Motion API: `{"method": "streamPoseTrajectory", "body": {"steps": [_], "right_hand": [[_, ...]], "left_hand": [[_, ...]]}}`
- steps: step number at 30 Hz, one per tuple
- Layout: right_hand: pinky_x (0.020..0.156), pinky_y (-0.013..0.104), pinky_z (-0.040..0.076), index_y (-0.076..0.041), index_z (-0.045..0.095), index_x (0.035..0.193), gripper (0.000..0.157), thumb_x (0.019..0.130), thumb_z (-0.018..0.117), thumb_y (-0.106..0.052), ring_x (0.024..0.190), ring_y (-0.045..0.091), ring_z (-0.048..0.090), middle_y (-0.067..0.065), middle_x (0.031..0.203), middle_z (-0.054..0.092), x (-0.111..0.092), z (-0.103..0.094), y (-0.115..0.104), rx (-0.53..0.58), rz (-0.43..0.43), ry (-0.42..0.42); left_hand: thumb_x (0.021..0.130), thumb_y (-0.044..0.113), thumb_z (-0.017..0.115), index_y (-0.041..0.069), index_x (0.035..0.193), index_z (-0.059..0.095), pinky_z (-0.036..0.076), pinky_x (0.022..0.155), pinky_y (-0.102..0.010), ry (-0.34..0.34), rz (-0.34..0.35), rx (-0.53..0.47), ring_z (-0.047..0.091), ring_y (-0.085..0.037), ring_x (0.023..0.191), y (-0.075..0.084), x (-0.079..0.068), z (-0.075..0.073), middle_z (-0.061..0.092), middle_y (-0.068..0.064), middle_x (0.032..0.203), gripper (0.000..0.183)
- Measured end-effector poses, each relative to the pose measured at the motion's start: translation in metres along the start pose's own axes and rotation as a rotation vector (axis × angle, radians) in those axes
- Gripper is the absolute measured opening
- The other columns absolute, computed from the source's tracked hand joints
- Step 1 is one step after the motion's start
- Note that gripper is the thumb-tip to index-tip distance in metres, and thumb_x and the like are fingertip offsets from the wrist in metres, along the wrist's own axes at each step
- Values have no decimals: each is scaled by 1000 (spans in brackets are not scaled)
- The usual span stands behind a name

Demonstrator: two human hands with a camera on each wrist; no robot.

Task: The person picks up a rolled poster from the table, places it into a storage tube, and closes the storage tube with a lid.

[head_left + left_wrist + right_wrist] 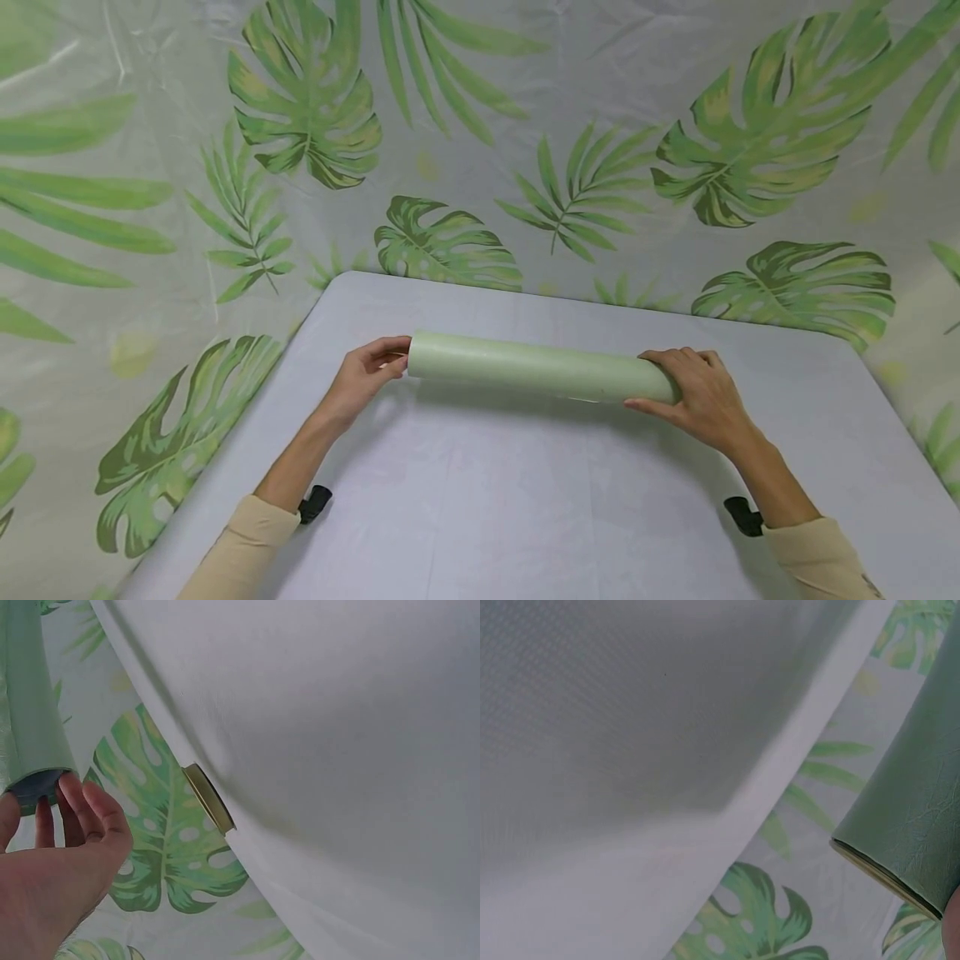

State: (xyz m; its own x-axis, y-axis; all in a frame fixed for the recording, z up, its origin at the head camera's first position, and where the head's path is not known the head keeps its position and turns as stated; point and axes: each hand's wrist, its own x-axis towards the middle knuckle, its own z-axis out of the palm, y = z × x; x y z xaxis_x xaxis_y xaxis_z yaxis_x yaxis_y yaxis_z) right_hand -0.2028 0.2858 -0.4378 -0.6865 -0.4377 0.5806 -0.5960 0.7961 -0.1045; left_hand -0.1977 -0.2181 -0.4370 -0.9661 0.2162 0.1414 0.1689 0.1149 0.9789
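A pale green rolled-up mat (525, 367) with a leathery surface is held above the white table (480, 500), casting a shadow on it. At its left end, my left hand (365, 379) holds the rim, with fingertips at the hollow opening; the left wrist view shows the roll (34, 712) and its dark inside. My right hand (701, 396) grips the other end, fingers over the top and thumb along the near side. In the right wrist view the roll (922, 802) shows layered edges, and only a sliver of that hand appears.
Leaf-patterned sheeting (450, 167) surrounds the table's back and sides. A gold-coloured curved band (208, 799) sits at the table edge in the left wrist view. Black wrist-worn pieces (315, 502) show beside both forearms.
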Motion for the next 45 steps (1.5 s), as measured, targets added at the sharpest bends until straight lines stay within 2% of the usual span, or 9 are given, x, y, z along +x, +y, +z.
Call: {"method": "streamPoseTrajectory", "body": {"steps": [8,13,15,18,22,25,28,33,45], "right_hand": [[81,49,41,-10,71,120,70,65,93,-47,93,31,66,9,106,75,0,1,1,8,-6,5],[81,48,41,-10,71,120,70,67,92,-50,93,31,66,9,107,75,-2,1,2,8,-5,4],[81,48,41,-9,71,119,70,65,93,-46,93,31,66,9,107,75,-2,0,2,8,1,3],[81,49,41,-9,71,119,70,63,94,-42,94,31,66,9,107,75,-3,0,2,10,14,3],[81,50,42,-8,71,119,70,63,95,-41,96,33,67,10,107,75,-6,0,4,8,35,7],[81,50,42,-9,71,119,70,63,95,-42,96,33,67,10,108,75,-8,0,6,-2,51,-1],[81,50,42,-10,71,119,69,65,94,-44,96,33,67,10,107,75,-11,0,7,-10,62,-11],[80,50,42,-10,71,119,69,63,95,-42,95,32,67,10,107,75,-15,3,7,-11,61,-12],[79,50,43,-9,71,119,70,62,95,-43,93,33,67,11,105,75,-20,5,10,-24,48,10]], "left_hand": [[103,15,65,1,141,59,54,90,-17,7,-12,26,64,-4,107,0,1,2,66,7,126,41],[104,18,64,1,139,61,55,95,-22,8,2,45,66,-3,109,-2,1,-1,64,-6,138,39],[104,18,64,3,138,63,55,95,-22,22,8,92,67,-7,111,-3,2,-4,64,-12,140,37],[103,19,67,3,138,62,54,98,-32,69,5,301,65,-22,119,-7,5,-12,62,-19,139,38],[100,24,71,-3,143,54,43,109,-58,89,-35,694,50,-43,134,-13,17,-24,53,-26,146,54],[97,30,74,-6,149,46,35,114,-67,32,-67,882,41,-49,141,-13,28,-28,45,-29,153,69],[94,35,77,-8,152,41,35,113,-68,-36,-92,976,40,-49,143,-13,39,-25,43,-30,156,80],[92,36,79,-7,152,41,39,110,-63,-102,-110,1016,44,-46,141,-15,51,-20,45,-28,155,83],[93,30,79,-3,147,49,46,105,-56,-98,-106,1026,53,-40,127,-28,59,-16,56,-25,143,71]]}}
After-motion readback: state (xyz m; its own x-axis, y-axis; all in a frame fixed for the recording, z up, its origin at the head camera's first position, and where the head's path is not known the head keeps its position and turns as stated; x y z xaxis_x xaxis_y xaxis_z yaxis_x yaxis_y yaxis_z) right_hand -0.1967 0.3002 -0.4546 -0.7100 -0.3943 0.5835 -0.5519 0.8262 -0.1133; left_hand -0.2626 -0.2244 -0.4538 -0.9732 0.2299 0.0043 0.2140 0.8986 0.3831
